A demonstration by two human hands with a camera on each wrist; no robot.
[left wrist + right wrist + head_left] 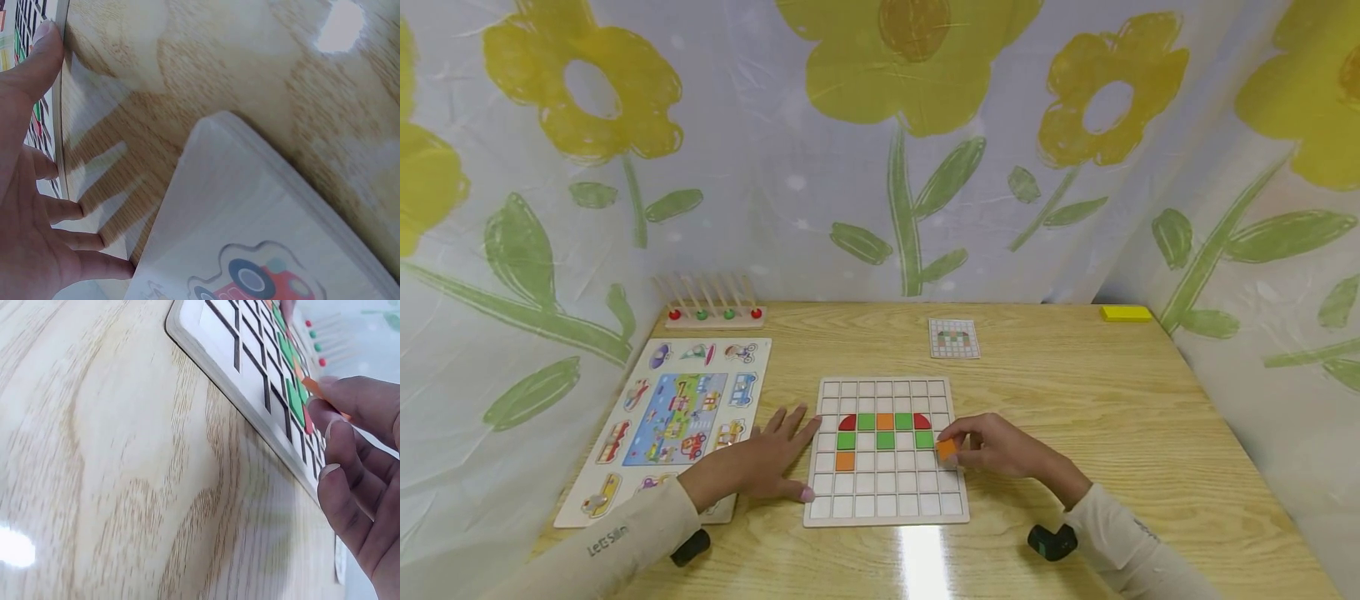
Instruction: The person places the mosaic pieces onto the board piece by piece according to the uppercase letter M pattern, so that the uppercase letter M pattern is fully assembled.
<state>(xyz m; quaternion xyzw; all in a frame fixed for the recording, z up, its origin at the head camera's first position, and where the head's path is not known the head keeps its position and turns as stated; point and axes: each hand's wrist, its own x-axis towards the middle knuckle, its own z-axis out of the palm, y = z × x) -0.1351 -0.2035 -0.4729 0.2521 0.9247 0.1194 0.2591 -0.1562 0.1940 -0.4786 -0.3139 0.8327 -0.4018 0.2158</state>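
A white grid board (886,504) lies flat on the table, with red, green and orange tiles set in several of its cells. At the board's right edge my right hand (1000,446) pinches an orange square tile (947,450) between thumb and fingers, and the tile is tilted in the right wrist view. My left hand (767,457) rests at the board's left edge with its fingers spread; the thumb touches the rim. Near the top of the board, a green tile (867,422) sits beside a red quarter-round tile (847,422).
A vehicle puzzle board (748,354) lies left, partly under the left forearm. Behind it stands a peg rack (715,319) with coloured beads. A small pattern card (954,338) lies beyond the grid board, and a yellow block (1125,314) sits at the back right.
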